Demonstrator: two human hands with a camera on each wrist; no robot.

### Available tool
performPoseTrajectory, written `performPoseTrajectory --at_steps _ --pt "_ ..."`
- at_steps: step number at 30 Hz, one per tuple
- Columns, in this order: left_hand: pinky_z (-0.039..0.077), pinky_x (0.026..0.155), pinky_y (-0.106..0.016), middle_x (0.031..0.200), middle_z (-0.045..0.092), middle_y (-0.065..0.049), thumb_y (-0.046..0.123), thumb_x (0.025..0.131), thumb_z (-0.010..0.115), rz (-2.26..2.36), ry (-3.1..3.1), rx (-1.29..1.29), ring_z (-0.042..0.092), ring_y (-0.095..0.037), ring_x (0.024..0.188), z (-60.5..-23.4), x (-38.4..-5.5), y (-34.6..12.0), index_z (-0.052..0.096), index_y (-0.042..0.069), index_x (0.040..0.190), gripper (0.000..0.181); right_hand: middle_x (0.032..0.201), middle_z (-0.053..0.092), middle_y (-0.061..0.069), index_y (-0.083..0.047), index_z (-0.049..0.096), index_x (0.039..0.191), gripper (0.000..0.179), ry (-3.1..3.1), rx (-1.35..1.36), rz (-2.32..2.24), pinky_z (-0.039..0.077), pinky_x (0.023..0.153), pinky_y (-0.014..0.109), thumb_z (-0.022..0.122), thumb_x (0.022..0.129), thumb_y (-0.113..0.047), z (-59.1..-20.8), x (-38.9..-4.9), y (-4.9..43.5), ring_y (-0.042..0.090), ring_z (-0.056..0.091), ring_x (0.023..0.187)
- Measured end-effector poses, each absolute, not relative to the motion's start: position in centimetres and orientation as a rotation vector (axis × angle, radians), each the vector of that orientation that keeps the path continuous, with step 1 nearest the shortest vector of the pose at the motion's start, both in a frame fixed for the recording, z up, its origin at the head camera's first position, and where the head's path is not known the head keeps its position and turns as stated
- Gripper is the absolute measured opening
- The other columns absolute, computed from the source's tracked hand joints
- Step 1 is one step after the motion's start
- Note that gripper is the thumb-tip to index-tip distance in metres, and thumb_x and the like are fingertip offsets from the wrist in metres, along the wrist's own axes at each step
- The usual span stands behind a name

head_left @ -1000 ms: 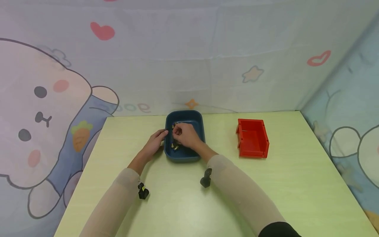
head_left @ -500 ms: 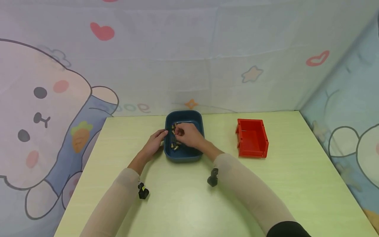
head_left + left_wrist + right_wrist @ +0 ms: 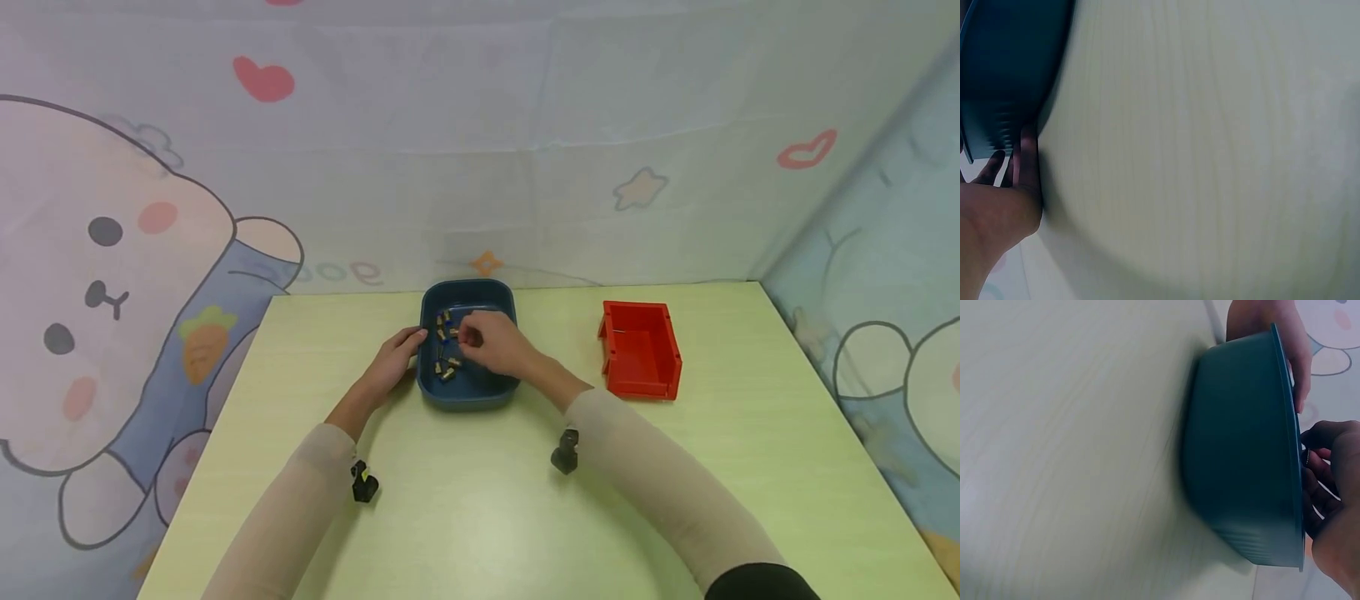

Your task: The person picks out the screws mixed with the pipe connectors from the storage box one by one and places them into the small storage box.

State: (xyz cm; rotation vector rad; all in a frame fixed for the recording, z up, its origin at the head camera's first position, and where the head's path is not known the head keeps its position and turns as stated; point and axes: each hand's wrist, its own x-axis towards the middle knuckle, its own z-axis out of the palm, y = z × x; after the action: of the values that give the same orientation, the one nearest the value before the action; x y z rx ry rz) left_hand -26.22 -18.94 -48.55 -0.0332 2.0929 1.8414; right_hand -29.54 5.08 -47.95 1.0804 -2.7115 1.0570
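Right hand farther right, piece half-hidden

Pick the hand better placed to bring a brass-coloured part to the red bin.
Probably the right hand: it's over the blue tray, nearer the red bin, seemingly pinching a small part. The left hand touches the tray's left side.

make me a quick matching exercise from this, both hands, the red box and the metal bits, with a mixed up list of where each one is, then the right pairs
Things
1. left hand
2. red box
3. right hand
4. small metal pieces

Places
A. over the blue tray, fingers curled
B. lying on the tray's floor
C. against the tray's left side
D. on the table, apart from the tray, to its right

Right pairs: 1-C, 2-D, 3-A, 4-B
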Motion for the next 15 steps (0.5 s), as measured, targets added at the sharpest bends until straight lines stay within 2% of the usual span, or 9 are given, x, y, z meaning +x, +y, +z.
performPoseTrajectory --at_steps 9,15 --pt "0.027 0.127 -0.054 0.167 0.036 -0.022 0.035 0.115 0.045 1.819 2.086 -0.051 0.03 -0.039 0.157 -48.9 -26.6 -19.2 0.032 -0.001 0.164 0.062 0.089 0.063 -0.002 -0.013 0.069 0.091 0.009 -2.703 1.126 1.038 0.054 0.074 0.027 0.075 0.097 -0.009 -47.5 -28.7 6.7 0.012 0.06 0.081" --pt "0.025 0.128 -0.053 0.168 0.035 -0.018 0.045 0.114 0.045 1.809 2.13 -0.04 0.03 -0.036 0.157 -50.6 -27.3 -19.4 0.032 0.004 0.165 0.067 0.092 0.065 0.001 -0.011 0.07 0.094 0.007 -2.695 1.128 1.041 0.054 0.075 0.029 0.075 0.096 -0.007 -47.1 -28.5 7.6 0.014 0.061 0.083"
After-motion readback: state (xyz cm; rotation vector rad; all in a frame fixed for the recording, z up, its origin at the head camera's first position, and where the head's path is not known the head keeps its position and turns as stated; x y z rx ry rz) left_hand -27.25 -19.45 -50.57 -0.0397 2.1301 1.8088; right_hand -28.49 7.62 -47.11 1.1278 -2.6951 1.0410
